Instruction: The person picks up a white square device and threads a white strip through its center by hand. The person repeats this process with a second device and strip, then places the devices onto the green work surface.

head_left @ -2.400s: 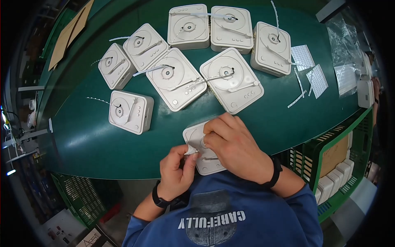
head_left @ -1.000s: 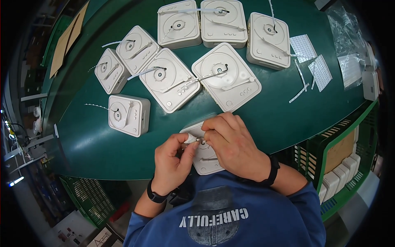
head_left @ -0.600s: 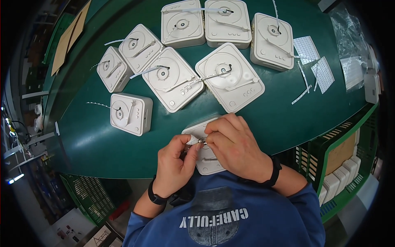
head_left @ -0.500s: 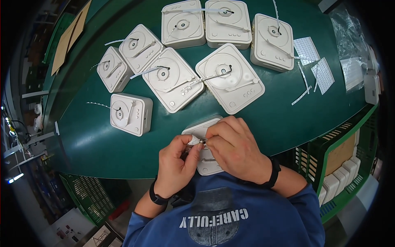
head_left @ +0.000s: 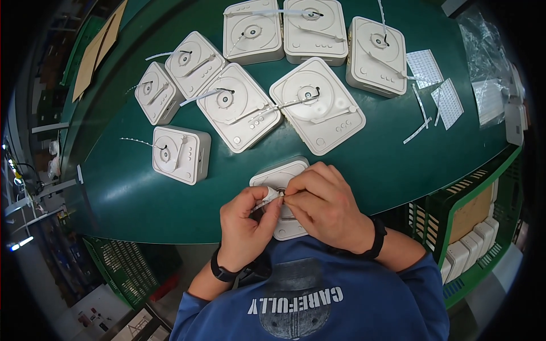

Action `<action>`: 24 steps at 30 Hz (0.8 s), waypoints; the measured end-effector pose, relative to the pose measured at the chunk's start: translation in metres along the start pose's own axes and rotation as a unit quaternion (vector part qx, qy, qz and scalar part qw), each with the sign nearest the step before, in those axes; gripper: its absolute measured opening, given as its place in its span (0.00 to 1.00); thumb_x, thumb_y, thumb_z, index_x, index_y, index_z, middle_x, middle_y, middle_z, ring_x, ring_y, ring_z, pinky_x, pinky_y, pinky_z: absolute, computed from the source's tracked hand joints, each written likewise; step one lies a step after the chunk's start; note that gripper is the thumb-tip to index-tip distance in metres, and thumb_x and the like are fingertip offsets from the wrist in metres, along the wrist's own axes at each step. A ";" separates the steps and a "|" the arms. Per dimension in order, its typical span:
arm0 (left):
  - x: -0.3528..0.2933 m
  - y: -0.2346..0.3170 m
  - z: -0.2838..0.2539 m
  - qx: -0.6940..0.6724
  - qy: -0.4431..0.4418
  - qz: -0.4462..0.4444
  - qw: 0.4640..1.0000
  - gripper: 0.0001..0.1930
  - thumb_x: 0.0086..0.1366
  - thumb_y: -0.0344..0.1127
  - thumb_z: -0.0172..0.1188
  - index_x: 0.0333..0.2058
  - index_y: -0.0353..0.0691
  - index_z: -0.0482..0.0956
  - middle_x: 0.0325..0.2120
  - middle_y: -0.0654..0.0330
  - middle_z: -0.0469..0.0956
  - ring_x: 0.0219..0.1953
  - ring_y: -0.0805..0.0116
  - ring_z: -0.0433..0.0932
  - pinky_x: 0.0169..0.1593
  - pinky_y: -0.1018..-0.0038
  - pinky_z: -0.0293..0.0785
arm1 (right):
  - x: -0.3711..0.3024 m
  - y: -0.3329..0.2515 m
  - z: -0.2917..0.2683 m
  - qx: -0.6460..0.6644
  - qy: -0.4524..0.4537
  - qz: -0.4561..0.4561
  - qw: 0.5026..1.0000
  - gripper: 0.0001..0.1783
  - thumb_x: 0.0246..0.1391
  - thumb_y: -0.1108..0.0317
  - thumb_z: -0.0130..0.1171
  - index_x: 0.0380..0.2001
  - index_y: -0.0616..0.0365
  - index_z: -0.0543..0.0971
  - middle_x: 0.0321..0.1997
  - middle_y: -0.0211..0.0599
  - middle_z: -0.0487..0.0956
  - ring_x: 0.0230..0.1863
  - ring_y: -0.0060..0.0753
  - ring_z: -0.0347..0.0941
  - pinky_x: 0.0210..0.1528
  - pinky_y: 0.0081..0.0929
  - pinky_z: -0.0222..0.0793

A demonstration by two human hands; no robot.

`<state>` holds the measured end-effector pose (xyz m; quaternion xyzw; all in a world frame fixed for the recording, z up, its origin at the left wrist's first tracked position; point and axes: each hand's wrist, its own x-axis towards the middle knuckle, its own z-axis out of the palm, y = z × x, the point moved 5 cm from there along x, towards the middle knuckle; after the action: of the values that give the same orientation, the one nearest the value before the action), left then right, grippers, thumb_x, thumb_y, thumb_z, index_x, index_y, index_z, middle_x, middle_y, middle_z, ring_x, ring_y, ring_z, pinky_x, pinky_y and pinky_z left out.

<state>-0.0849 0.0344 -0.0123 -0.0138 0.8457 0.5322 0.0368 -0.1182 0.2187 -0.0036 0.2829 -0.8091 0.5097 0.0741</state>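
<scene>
Head view: one white strip (head_left: 260, 206) is pinched in the left hand (head_left: 244, 220) above one white turntable-shaped unit (head_left: 280, 175); the right hand (head_left: 327, 206) is drawn narrow, contents hidden. Eight similar units (head_left: 317, 111) are counted on the table (head_left: 142, 207). White lettering (head_left: 296, 303) is seen on the shirt (head_left: 375, 290).

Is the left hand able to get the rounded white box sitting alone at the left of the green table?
Probably yes: only green tabletop shows between the left hand and the rounded white box, though the hand is busy pinching a small white piece.
</scene>
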 end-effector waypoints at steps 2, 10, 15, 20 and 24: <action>0.000 0.005 0.000 0.019 0.000 0.023 1.000 0.10 0.67 0.23 0.74 0.43 0.32 0.81 0.34 0.58 0.86 0.29 0.79 0.80 0.30 0.78 0.75 | 0.001 0.003 -0.003 0.005 0.009 0.018 1.000 0.09 0.47 0.79 0.74 0.33 0.60 0.85 0.44 0.35 0.81 0.44 0.43 0.77 0.43 0.39 0.73; 0.005 0.019 0.002 0.099 -0.013 0.175 0.979 0.13 0.65 0.19 0.70 0.44 0.37 0.78 0.41 0.52 0.87 0.35 0.58 0.85 0.36 0.68 0.80 | 0.004 0.008 -0.007 0.007 -0.025 0.052 0.998 0.08 0.52 0.76 0.74 0.37 0.60 0.87 0.55 0.40 0.79 0.55 0.49 0.72 0.54 0.41 0.75; 0.005 0.020 0.003 0.103 -0.022 0.168 0.980 0.13 0.65 0.18 0.69 0.44 0.37 0.77 0.42 0.51 0.87 0.36 0.54 0.85 0.38 0.66 0.81 | 0.004 0.006 -0.004 0.002 -0.034 0.057 0.998 0.08 0.53 0.76 0.73 0.37 0.59 0.86 0.58 0.40 0.78 0.58 0.51 0.71 0.58 0.42 0.73; 0.005 0.017 0.002 0.102 -0.013 0.193 0.976 0.12 0.68 0.20 0.69 0.46 0.37 0.78 0.41 0.54 0.87 0.35 0.69 0.83 0.37 0.76 0.78 | 0.005 0.005 0.000 0.004 -0.032 0.072 0.997 0.08 0.53 0.76 0.73 0.35 0.59 0.84 0.58 0.39 0.79 0.60 0.52 0.71 0.61 0.45 0.71; 0.000 0.013 -0.002 0.083 -0.001 0.115 0.990 0.11 0.68 0.20 0.71 0.45 0.35 0.80 0.40 0.54 0.87 0.32 0.67 0.84 0.34 0.75 0.79 | 0.002 0.007 0.002 0.024 -0.013 0.061 0.998 0.09 0.51 0.77 0.73 0.36 0.58 0.83 0.55 0.37 0.80 0.60 0.50 0.72 0.61 0.45 0.70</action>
<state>-0.0858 0.0381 0.0004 0.0868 0.8827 0.4613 -0.0229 -0.1237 0.2181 -0.0092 0.2414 -0.8133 0.5287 0.0259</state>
